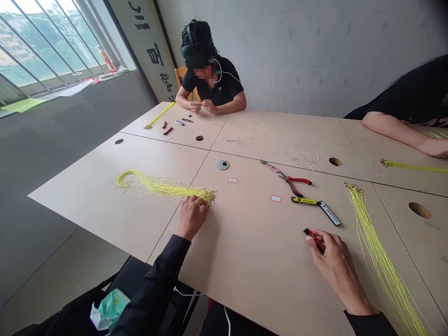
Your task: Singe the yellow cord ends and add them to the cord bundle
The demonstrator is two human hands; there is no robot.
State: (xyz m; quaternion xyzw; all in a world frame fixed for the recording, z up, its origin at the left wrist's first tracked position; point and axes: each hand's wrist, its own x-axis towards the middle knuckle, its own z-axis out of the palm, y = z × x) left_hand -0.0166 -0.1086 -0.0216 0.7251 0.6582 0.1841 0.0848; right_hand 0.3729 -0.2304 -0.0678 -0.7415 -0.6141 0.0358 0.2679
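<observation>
My left hand (192, 215) rests at the right end of a bundle of yellow cords (157, 184), its fingers curled at the small metal-coloured ends; what they pinch is too small to make out. Between the thumb and fingers of my right hand (334, 261) is a red and black lighter (314, 239), held just above or on the table. A second bundle of yellow cords (376, 238) lies to the right of that hand. Beyond the lighter are a yellow and black lighter (304, 201) and a black and white one (329, 213).
Red-handled pliers (296, 182) and pink tweezers or snips (269, 166) lie mid-table (241, 224), near loose threads (303, 158). A person (219, 86) sits opposite with small tools nearby. Another person's forearm (399, 133) rests at the right. Round holes pierce the tabletop.
</observation>
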